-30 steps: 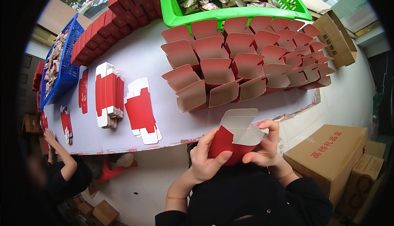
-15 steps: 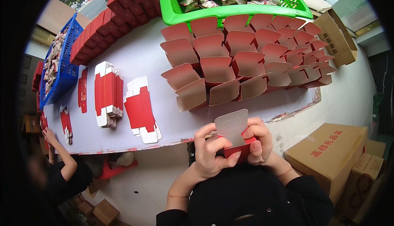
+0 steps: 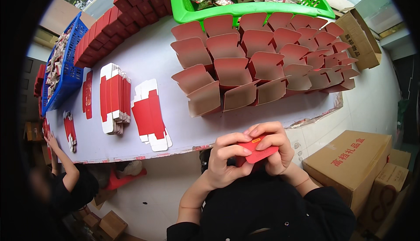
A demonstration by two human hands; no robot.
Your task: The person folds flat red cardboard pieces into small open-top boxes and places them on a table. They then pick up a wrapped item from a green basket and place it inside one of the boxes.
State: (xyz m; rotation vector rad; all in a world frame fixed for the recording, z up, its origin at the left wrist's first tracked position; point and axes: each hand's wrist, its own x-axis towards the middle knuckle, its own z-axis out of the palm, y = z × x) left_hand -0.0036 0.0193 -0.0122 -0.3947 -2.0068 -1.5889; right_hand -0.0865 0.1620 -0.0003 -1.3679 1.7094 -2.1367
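Note:
Over the near edge of the table, both my hands are closed around a small red cardboard box (image 3: pixel 261 153). My left hand (image 3: pixel 226 158) grips its left side, and my right hand (image 3: pixel 278 150) has fingers bent over its top and right side. The box's red outer face with a small yellow mark shows between my fingers; its lower part is hidden. Just beyond my hands stand rows of open red boxes (image 3: pixel 238 95) with raised flaps, pale inside. To the left lie a few flat red-and-white box blanks (image 3: pixel 148 114) beside a thicker stack of blanks (image 3: pixel 114 96).
A green basket (image 3: pixel 249 11) of small wrapped packets stands at the back. Closed red boxes (image 3: pixel 105 28) are piled at the far left, near a blue basket (image 3: pixel 72 61). A co-worker's hand (image 3: pixel 52 142) is at the table's left end. Cardboard cartons (image 3: pixel 345 166) stand at right.
The box's raised flap has been folded down, so its red outside faces up instead of the pale inside. My fingers have moved in over the top.

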